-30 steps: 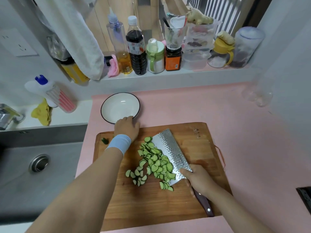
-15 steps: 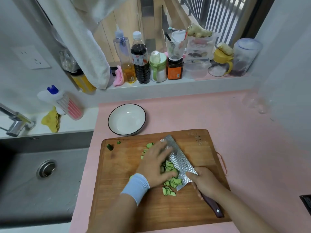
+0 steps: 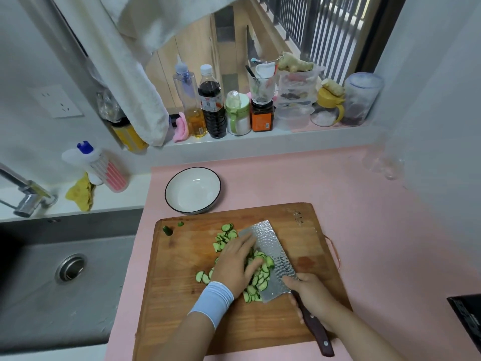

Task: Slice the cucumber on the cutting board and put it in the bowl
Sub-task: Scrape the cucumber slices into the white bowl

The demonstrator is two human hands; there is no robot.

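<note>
All sliced, it seems; flat left hand (image 3: 235, 265) presses cucumber slices (image 3: 261, 278) against cleaver (image 3: 276, 252) gripped by right hand (image 3: 311, 295); bowl (image 3: 193, 191) beyond holds none.

Left hand (image 3: 238, 264) flat on the cucumber slices (image 3: 256, 277), fingers straight against the cleaver (image 3: 270, 259) blade. Right hand (image 3: 311, 295) wraps the cleaver handle. All on the cutting board (image 3: 182, 295). White bowl (image 3: 192, 190) sits just behind the board on the pink counter (image 3: 377, 230); sink (image 3: 65, 282) to the left.
</note>
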